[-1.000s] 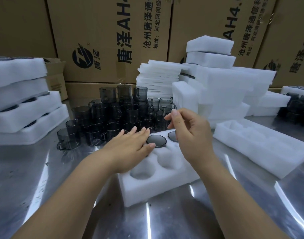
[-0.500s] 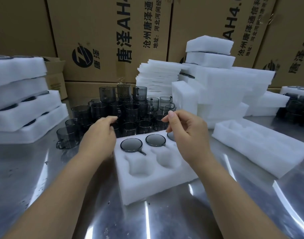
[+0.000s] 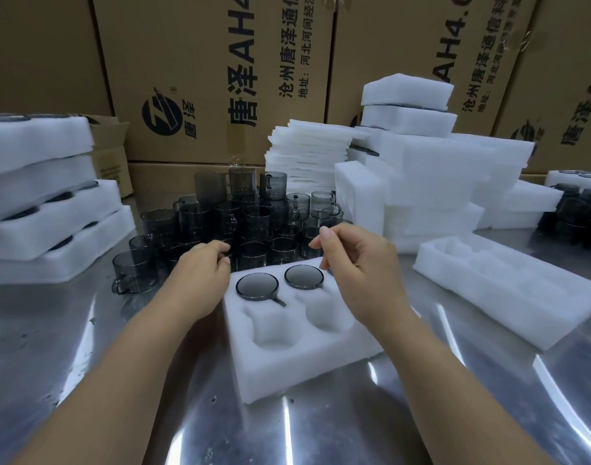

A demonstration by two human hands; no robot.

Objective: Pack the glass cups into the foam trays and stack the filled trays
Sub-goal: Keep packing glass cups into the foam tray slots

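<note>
From the head camera, a white foam tray (image 3: 297,357) is lying on the shiny metal table (image 3: 86,364), and everything else is placed around it. Two smoky glass cups are sitting in its far row of pockets: the left packed cup (image 3: 257,287), with its handle pointing toward the near edge, and the right packed cup (image 3: 303,277) just beside it. The two pockets in the near row are showing bare foam.

The left hand (image 3: 200,280) is hovering at the tray's far left corner, fingers curled toward the thumb at the edge of the loose cups; whether it is gripping one I cannot tell. The right hand (image 3: 357,263) is hanging over the tray's far right corner, thumb and forefinger drawn close together, the other fingers loosely bent, with nothing visibly between them.

Just behind the tray, a cluster of loose cups (image 3: 240,216) is standing on the table, some stacked on others. To the tray's left, a stack of filled trays (image 3: 42,203) is rising in layers. To its right, an empty tray (image 3: 508,297) is lying apart from it. Behind and right, a heap of foam pieces (image 3: 421,169) is piled up, and cardboard boxes (image 3: 220,68) are lining the back.
</note>
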